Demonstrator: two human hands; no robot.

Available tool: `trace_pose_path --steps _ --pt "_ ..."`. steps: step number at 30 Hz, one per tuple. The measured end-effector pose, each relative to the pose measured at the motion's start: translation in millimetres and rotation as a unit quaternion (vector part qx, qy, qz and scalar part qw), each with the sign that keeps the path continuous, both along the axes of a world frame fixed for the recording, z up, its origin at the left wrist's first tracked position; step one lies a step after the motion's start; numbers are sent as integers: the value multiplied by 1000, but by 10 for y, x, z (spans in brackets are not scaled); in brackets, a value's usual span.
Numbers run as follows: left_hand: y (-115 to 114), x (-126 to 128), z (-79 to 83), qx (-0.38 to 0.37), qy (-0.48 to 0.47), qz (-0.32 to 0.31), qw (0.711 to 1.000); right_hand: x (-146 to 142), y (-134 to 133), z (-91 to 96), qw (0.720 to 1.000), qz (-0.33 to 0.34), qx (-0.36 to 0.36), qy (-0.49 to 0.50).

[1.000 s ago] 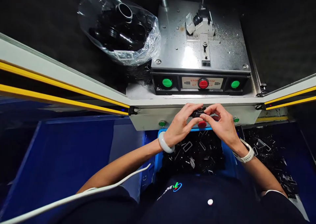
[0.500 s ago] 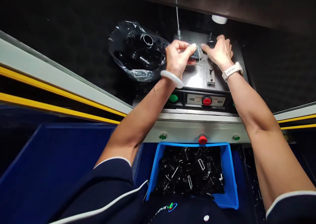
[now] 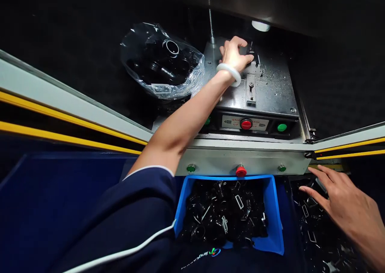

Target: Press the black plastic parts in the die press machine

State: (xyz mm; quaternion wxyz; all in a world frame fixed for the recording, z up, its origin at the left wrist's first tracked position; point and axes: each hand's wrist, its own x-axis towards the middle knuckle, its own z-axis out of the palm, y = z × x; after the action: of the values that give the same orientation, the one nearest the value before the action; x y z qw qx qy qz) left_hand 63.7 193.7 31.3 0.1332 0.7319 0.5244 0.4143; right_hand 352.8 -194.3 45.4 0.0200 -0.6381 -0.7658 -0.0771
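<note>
My left hand (image 3: 235, 54) reaches far forward onto the metal machine plate (image 3: 270, 88), its fingers curled over the small fixture (image 3: 254, 64) there; whether it grips a part is hidden. A white bangle sits on that wrist. My right hand (image 3: 337, 195) is low at the right with fingers stretched out and apart, holding nothing, hovering over a pile of small black parts (image 3: 315, 225) in a dark bin. A blue bin (image 3: 278, 225) full of black plastic parts (image 3: 225, 215) stands right in front of me.
A clear plastic bag (image 3: 161, 62) of black tubular parts lies left of the plate. The machine front carries green buttons (image 3: 282, 127) and a red stop button (image 3: 246, 124); lower down is another red button (image 3: 241, 170). Yellow-striped rails (image 3: 60, 130) run on both sides. A large blue crate (image 3: 60, 209) is at left.
Both hands rose from in front of the lower red button to the fixture on the plate. The right hand has since pulled back down to the parts at the right; the left stays on the fixture.
</note>
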Motion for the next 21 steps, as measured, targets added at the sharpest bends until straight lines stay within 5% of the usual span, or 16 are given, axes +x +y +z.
trace_pose_path --steps 2,5,8,10,15,21 --pt "-570 -179 -18 19 -24 34 999 31 -95 -197 999 5 -30 16" --pt "-1624 -564 -213 77 -79 -27 994 -52 49 -537 993 15 -85 80" --pt "-2560 -991 -550 36 -87 -23 995 -99 270 -845 983 -8 -114 141" --pt "-2950 -1251 -790 -28 -51 -25 998 -61 360 -985 976 -20 -111 185" --pt "-3153 -1700 -1203 -169 108 -65 978 82 413 -1075 958 -9 -129 257" --pt "-3074 -1747 -1210 -178 212 -54 959 24 438 -1201 961 -46 -69 263"
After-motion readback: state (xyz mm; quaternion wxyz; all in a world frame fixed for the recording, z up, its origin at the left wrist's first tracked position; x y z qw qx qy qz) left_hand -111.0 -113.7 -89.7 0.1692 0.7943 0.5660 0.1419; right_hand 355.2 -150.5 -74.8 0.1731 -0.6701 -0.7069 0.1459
